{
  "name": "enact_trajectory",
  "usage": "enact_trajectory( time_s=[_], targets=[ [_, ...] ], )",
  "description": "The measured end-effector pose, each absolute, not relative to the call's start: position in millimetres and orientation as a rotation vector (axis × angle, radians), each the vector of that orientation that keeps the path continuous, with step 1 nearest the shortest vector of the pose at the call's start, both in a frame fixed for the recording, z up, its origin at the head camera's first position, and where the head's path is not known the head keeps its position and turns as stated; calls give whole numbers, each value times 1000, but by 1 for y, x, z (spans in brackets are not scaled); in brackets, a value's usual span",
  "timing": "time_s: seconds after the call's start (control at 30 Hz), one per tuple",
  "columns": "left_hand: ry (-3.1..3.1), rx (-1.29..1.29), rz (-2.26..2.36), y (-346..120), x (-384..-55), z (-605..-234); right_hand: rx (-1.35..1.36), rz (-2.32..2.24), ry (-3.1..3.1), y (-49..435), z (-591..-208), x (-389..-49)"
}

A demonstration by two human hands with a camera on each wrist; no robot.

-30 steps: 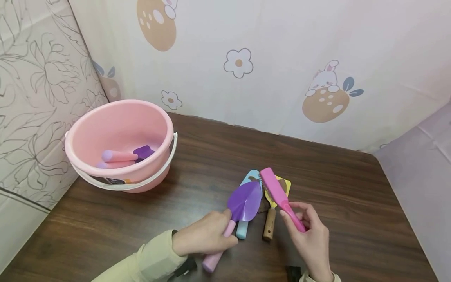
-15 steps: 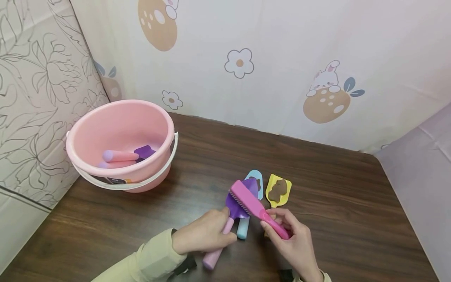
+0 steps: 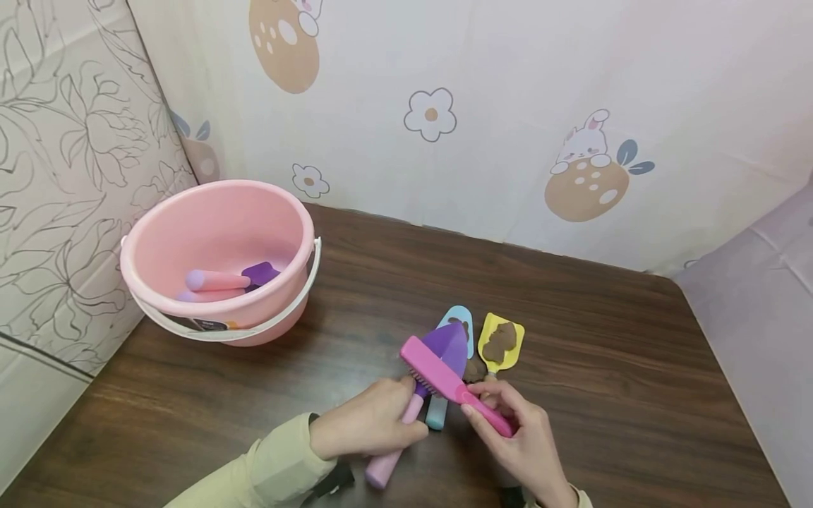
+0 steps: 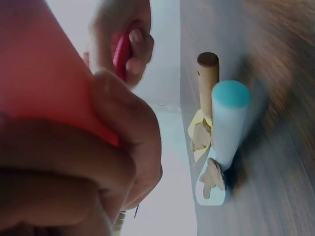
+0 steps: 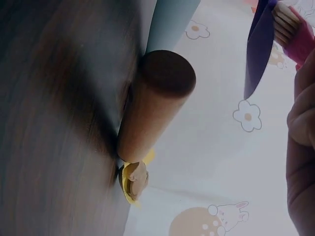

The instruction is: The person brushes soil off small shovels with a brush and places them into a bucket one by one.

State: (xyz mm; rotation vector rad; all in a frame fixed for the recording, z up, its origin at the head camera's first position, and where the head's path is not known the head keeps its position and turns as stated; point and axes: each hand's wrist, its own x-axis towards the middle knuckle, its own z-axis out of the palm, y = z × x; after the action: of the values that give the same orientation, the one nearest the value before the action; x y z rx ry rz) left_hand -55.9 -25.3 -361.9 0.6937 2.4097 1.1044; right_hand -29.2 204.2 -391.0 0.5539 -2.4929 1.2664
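Note:
My left hand grips the pink handle of a trowel with a purple blade. In my right hand is a pink brush, pinched by its handle, its head lying across the base of the blade. The right wrist view has the bristles against the purple blade. Beneath and beyond the trowel lies a light blue shovel bearing a brown lump. To its right a yellow shovel with a wooden handle holds another brown, clay-like lump.
A pink bucket with a white handle stands on the table's left, near the patterned walls. Inside are pink-handled tools, one with a purple blade. The dark wood table meets a patterned backdrop at the rear.
My right hand has carried the brush leftward and nearer to me, from over the yellow shovel to the base of the trowel's blade. The left hand and trowel stay nearly in place.

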Motion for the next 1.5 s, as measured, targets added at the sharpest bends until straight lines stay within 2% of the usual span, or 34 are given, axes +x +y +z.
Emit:
enact_trajectory(
  time_s=[0.33,0.57,0.73,0.87,1.5],
  targets=[
    [2442,842,1020,-26,-49,-359,399,1235,-2429,205,-382,-32],
    [2447,842,1010,-29,-45,-359,309,1067,-2397,220,-387,-38],
    [2433,831,1070,-35,-47,-356,43,860,-2426,232,-387,-41],
    [2455,806,1125,-39,-50,-353,-132,863,-2491,234,-385,-36],
    [2484,698,1113,-42,-56,-358,-139,1127,-2499,221,-386,-33]
  ],
)
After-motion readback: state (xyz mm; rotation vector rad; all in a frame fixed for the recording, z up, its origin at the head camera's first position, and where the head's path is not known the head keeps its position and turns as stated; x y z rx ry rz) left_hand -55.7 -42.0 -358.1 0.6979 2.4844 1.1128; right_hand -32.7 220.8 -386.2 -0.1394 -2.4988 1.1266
